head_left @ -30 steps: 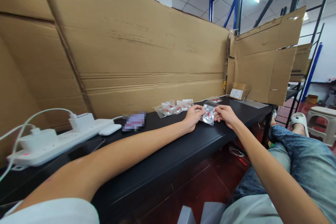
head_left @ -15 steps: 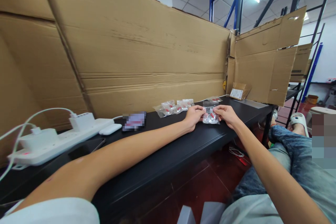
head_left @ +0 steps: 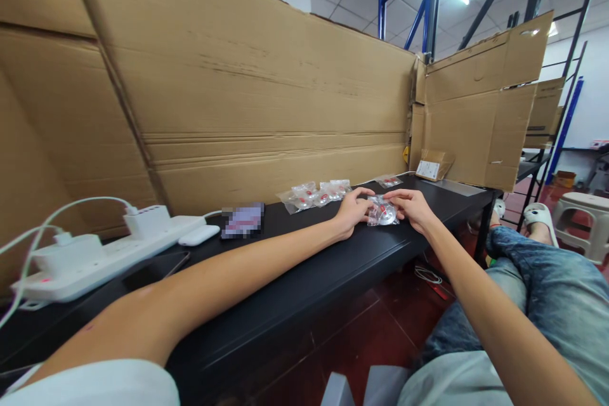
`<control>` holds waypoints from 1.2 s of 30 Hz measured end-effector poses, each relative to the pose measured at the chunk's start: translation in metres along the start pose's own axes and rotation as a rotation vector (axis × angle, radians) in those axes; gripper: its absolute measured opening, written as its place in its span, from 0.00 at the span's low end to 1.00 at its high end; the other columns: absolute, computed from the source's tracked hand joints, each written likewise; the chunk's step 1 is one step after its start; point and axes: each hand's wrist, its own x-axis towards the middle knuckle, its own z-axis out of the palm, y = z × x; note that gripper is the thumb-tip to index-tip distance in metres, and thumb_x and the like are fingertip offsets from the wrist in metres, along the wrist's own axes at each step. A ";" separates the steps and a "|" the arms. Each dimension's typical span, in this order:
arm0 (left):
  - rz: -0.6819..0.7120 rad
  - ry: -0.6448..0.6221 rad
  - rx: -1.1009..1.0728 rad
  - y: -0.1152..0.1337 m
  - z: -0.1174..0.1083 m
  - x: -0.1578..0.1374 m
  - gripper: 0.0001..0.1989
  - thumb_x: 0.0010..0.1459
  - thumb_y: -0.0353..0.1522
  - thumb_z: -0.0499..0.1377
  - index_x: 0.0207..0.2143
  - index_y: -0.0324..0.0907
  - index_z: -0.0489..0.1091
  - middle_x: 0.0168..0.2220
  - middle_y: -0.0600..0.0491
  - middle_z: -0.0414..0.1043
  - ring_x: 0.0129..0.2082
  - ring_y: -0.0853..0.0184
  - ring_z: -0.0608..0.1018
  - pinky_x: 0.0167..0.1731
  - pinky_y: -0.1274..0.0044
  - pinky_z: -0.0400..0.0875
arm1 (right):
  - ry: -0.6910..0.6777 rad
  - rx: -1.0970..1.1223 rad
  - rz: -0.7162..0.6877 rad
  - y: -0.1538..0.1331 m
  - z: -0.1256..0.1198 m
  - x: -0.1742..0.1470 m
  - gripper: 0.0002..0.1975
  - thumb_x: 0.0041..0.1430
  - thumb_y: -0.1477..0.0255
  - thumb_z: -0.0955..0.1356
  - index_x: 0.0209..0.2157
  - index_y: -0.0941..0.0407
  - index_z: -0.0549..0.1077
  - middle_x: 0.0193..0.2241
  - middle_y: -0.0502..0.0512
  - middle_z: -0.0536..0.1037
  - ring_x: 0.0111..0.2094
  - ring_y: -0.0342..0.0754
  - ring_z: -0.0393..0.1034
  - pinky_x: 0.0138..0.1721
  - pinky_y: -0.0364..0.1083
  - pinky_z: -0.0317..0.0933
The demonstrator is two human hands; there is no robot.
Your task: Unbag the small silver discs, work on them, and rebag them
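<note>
Clear baggie (head_left: 384, 216) looks shorter than a moment ago, left hand (head_left: 353, 212) and right hand (head_left: 413, 209) half-curled at its sides, can't tell if they're gripping

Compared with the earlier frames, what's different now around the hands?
The clear bag between the left hand and right hand sits slightly further right than in the first frame. Its top flap no longer sticks up beyond the fingers, which are now at its upper edge. No clear letting go shows. The bags behind and power strip stayed put.
</note>
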 end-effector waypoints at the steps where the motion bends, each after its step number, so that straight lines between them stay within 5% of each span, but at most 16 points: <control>1: -0.009 -0.002 -0.015 0.000 0.000 0.000 0.12 0.50 0.24 0.59 0.39 0.41 0.67 0.26 0.52 0.72 0.24 0.68 0.76 0.25 0.75 0.73 | 0.004 -0.006 0.004 0.000 0.000 0.000 0.12 0.40 0.69 0.73 0.29 0.60 0.79 0.22 0.53 0.76 0.14 0.35 0.55 0.15 0.40 0.47; 6: -0.005 0.035 -0.028 -0.001 0.000 0.001 0.07 0.56 0.32 0.59 0.38 0.40 0.68 0.28 0.50 0.73 0.22 0.68 0.76 0.22 0.77 0.71 | -0.016 -0.038 0.033 -0.005 0.001 -0.001 0.11 0.39 0.70 0.73 0.28 0.60 0.79 0.24 0.55 0.76 0.17 0.37 0.58 0.16 0.40 0.51; 12: 0.051 0.076 0.015 -0.007 -0.002 0.003 0.07 0.50 0.24 0.64 0.34 0.35 0.70 0.25 0.52 0.71 0.22 0.71 0.73 0.23 0.79 0.69 | -0.008 0.000 0.071 -0.011 0.006 -0.002 0.20 0.43 0.61 0.75 0.37 0.56 0.75 0.26 0.51 0.74 0.20 0.39 0.62 0.17 0.39 0.53; 18: 0.111 -0.001 -0.013 -0.008 -0.003 0.003 0.13 0.46 0.29 0.68 0.35 0.36 0.71 0.22 0.55 0.70 0.21 0.72 0.72 0.23 0.80 0.66 | -0.092 -0.162 0.028 -0.004 0.005 -0.003 0.19 0.37 0.61 0.78 0.25 0.60 0.73 0.18 0.49 0.71 0.18 0.37 0.58 0.18 0.39 0.48; 22: 0.090 -0.049 0.055 -0.012 -0.004 0.006 0.11 0.45 0.32 0.69 0.22 0.35 0.70 0.19 0.54 0.68 0.20 0.74 0.69 0.22 0.81 0.63 | -0.111 -0.119 0.015 -0.002 0.002 -0.004 0.18 0.38 0.62 0.77 0.25 0.61 0.75 0.19 0.51 0.74 0.19 0.38 0.60 0.20 0.39 0.52; 36: 0.060 0.133 0.118 -0.014 -0.002 0.008 0.07 0.52 0.29 0.64 0.23 0.35 0.73 0.22 0.51 0.72 0.20 0.71 0.73 0.23 0.78 0.73 | 0.218 0.053 0.206 -0.005 0.008 0.004 0.05 0.41 0.81 0.75 0.22 0.61 0.76 0.21 0.56 0.79 0.21 0.42 0.72 0.21 0.38 0.66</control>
